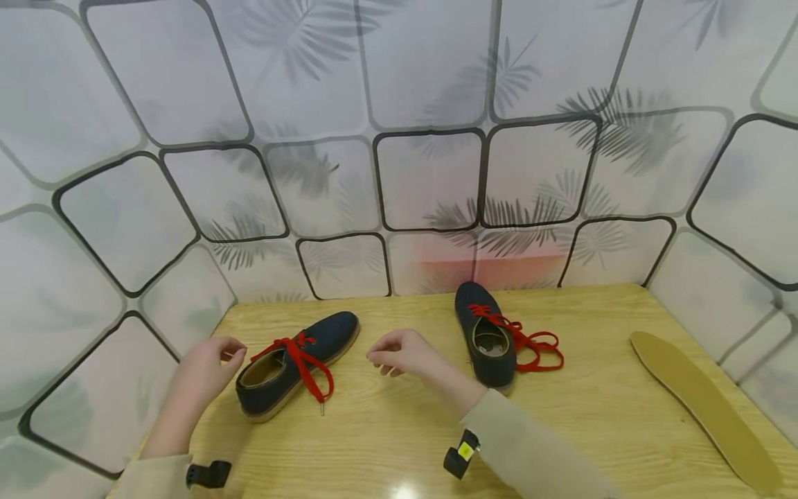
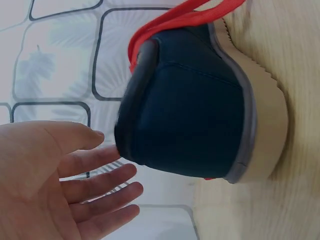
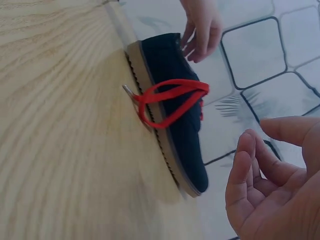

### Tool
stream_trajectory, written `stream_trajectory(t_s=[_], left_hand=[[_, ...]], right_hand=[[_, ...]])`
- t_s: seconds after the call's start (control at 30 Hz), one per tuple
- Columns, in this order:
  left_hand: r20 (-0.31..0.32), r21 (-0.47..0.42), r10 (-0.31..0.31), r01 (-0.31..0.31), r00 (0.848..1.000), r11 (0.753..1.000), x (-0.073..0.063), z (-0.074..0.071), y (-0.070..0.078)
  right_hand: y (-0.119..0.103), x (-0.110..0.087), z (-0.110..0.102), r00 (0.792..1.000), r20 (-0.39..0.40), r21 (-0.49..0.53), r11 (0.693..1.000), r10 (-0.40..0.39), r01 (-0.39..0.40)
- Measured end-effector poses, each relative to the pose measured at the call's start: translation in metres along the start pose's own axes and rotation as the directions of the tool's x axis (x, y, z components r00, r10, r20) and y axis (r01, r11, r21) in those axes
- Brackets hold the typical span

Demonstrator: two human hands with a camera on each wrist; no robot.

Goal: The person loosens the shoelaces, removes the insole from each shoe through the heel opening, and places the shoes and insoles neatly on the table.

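Note:
A navy shoe with red laces sits on the left of the wooden table, its toe angled away to the right. Beside its heel is my left hand, fingers relaxed and holding nothing; in the left wrist view its fingers reach close to the shoe's heel, and contact cannot be told. My right hand hovers to the right of the same shoe, fingers loosely bent with nothing between them. A second navy shoe stands behind the right forearm, its red laces spread loosely to its right.
A tan insole lies along the right side of the wooden table. Patterned panels rise at the back and on both sides. A black wrist camera is strapped to the right wrist, another to the left.

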State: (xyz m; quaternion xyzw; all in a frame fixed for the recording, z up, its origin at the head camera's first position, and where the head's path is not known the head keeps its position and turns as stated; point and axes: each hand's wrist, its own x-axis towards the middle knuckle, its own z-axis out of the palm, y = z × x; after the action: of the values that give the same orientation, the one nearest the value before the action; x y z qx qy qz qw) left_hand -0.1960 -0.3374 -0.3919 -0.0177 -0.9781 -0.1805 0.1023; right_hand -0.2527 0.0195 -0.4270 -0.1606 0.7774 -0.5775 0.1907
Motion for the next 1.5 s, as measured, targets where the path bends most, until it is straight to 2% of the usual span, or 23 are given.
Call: stream_trajectory(t_s=[0.17, 0.37, 0.63, 0.8, 0.93, 1.07, 1.3, 1.5], left_hand=[[0.094, 0.015, -0.052, 0.051, 0.994, 0.999, 0.001, 0.004, -0.008], [0.177, 0.015, -0.093, 0.092, 0.980, 0.996, 0.000, 0.009, -0.014], [0.189, 0.011, -0.102, 0.101, 0.977, 0.995, -0.009, 0.015, -0.015], [0.199, -0.006, -0.101, 0.105, 0.975, 0.994, -0.011, 0.017, -0.013], [0.192, -0.011, -0.094, 0.098, 0.977, 0.995, -0.011, 0.017, -0.012], [0.205, -0.029, -0.090, 0.098, 0.974, 0.995, -0.009, 0.016, -0.013], [0.271, -0.122, -0.080, 0.116, 0.959, 0.986, -0.004, 0.017, -0.018], [0.308, -0.102, -0.086, 0.123, 0.947, 0.987, 0.001, 0.019, -0.021]], right_hand=[[0.004, 0.010, 0.019, 1.000, 0.004, 0.019, 1.000, -0.002, 0.002], [0.009, 0.021, 0.034, 0.998, -0.060, 0.103, 0.994, 0.035, -0.029], [0.013, 0.034, 0.044, 0.988, -0.148, 0.150, 0.989, 0.033, -0.011], [0.018, 0.043, 0.047, 0.983, -0.167, 0.208, 0.977, 0.083, -0.047], [0.025, 0.051, 0.050, 0.984, -0.143, 0.280, 0.958, 0.105, -0.061], [0.032, 0.057, 0.053, 0.990, -0.077, 0.346, 0.935, 0.115, -0.082], [0.032, 0.060, 0.061, 0.993, 0.018, 0.405, 0.907, 0.120, -0.117], [0.030, 0.061, 0.075, 0.991, 0.062, 0.432, 0.892, 0.121, -0.136]])
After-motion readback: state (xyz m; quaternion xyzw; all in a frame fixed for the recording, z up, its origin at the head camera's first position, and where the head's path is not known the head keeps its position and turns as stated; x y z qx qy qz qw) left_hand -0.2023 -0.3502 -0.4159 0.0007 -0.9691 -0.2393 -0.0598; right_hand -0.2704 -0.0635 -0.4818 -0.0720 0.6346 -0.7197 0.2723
